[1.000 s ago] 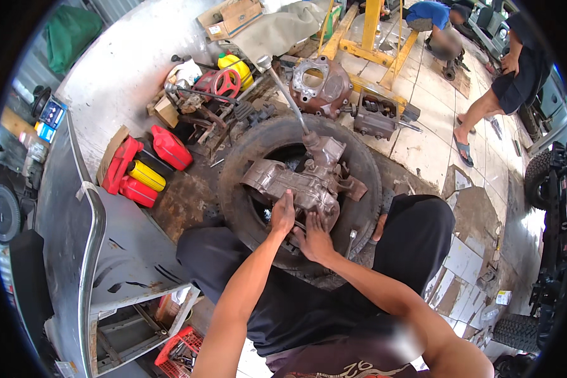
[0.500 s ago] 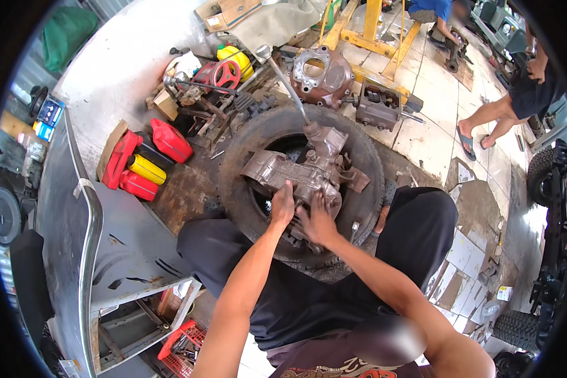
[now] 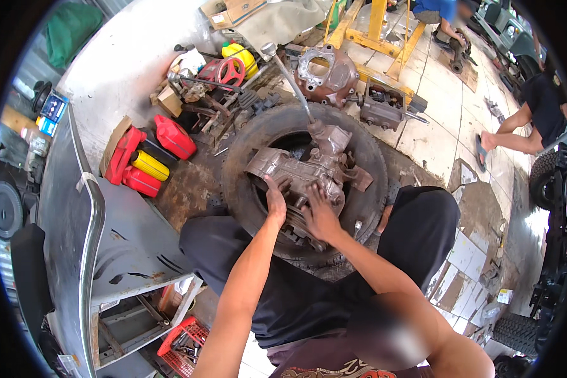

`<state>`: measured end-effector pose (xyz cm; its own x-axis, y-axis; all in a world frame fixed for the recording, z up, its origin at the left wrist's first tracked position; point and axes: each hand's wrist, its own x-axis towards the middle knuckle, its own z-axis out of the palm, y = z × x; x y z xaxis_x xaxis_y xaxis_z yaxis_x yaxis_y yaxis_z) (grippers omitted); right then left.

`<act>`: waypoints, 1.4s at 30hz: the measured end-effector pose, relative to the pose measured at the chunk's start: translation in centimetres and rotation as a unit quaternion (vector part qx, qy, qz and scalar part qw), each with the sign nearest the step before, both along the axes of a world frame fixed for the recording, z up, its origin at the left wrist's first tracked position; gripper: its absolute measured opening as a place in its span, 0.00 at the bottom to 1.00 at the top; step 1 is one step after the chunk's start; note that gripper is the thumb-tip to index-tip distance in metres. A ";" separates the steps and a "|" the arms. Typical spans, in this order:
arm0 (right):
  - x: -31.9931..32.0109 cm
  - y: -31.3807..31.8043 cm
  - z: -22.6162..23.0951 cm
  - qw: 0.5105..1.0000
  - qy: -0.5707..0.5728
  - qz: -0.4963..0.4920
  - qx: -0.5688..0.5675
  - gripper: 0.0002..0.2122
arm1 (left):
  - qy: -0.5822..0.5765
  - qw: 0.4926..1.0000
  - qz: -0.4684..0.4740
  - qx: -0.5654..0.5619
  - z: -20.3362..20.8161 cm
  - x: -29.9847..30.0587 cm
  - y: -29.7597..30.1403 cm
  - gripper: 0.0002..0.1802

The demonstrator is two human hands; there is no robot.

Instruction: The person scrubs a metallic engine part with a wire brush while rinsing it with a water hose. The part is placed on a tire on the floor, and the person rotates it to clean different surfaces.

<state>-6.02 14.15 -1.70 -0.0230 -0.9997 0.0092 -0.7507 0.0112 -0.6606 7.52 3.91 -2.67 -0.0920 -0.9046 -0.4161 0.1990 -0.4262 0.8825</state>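
Pale tiled floor (image 3: 441, 142) stretches along the right side to the seated person's bent knee in dark trousers (image 3: 422, 233), while on the left a curved grey metal panel (image 3: 129, 233) and a cluster of red plastic containers (image 3: 175, 137) border the workspace. Ahead, past the far edge of a worn black rubber tire (image 3: 240, 148), sit a rusty brown bell-shaped metal casing (image 3: 341, 79) and an open-topped dark metal gearbox (image 3: 379, 113), both near the tire, with a yellow steel frame (image 3: 377, 45) behind them. Both knees flank the tire, so the room around it is narrowest at the sides. On the tire, spanning its central hole, lies a brown-grey cast-metal housing (image 3: 296, 171), ribbed and dull with shiny patches; a long bare-metal lever (image 3: 294, 85) slants up from its far end. The left hand (image 3: 276, 201) is at the housing's near edge, its grip loose with thumb and fingers parted. The right hand (image 3: 321, 217) lies palm down over the housing's near right part, its grip wide, fingers spread and extended.
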 end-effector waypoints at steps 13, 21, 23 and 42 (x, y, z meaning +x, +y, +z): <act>0.3 -0.9 -0.7 0.994 -0.056 -0.096 0.003 0.33 | -0.108 0.993 -0.032 -0.020 -0.4 0.5 -0.3 0.45; 1.5 4.1 0.9 0.996 -0.045 -0.070 0.020 0.21 | -0.461 0.861 -0.188 -0.104 2.2 1.4 1.3 0.34; 1.2 4.8 0.1 0.996 -0.037 -0.075 -0.016 0.18 | -0.467 0.848 -0.225 -0.108 2.6 1.4 2.2 0.32; -3.1 5.4 -2.2 0.942 -0.232 -0.199 0.138 0.19 | -0.468 0.808 -0.247 -0.258 0.8 2.9 4.9 0.28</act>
